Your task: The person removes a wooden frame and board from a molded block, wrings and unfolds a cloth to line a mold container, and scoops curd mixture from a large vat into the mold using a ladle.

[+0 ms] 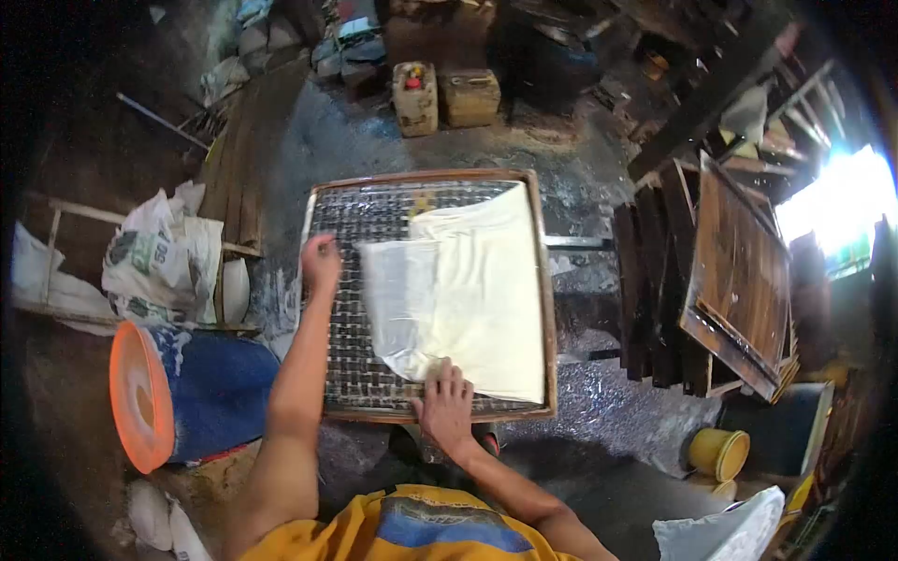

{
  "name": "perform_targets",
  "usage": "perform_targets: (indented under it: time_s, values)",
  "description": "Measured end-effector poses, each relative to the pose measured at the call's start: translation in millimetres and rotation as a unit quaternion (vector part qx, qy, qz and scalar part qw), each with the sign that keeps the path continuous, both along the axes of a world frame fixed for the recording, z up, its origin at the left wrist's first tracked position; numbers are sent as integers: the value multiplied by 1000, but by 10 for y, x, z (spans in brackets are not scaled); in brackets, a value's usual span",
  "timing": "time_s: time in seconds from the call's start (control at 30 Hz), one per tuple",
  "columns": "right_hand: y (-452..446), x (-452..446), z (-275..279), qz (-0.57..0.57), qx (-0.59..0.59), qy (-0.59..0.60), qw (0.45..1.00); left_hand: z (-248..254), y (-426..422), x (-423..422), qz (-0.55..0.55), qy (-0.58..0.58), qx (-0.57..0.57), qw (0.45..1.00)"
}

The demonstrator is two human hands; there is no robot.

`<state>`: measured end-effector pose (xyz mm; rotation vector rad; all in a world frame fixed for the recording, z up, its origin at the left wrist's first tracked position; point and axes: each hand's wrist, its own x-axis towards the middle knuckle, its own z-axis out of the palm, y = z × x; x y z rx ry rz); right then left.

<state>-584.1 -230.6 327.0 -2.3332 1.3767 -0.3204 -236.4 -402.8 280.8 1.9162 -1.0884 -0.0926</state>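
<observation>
A wood-framed tray with a dark woven bottom lies in front of me. A smooth cream-coloured sheet covers its right part, with a thinner, whitish flap reaching left over the weave. My left hand is over the tray's left edge, fingers curled in; whether they hold anything is too small to tell. Spread fingers of my right hand rest on the sheet's lower edge, near the front of the frame.
A blue barrel with an orange rim lies at the left, below white sacks. Wooden frames lean at the right, above a yellow bucket. Two jerrycans stand beyond the tray.
</observation>
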Motion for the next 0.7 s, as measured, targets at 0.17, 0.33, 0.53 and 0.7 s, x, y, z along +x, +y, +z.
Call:
perform_targets:
  time_s: [0.17,0.33,0.53,0.7]
  values:
    - [-108,583,169,54,-28,70,996,-502,2443,864,51,416,416,807]
    - [-717,1909,488,162,-88,53,981,126,2716,238,45,751,154,640]
    - [-1640,3901,378,271,-196,107,936,-479,2585,731,150,831,-232,483]
    - [-2289,4626,-665,259,-362,319,836,-1223,2500,684,-12,899,-232,371]
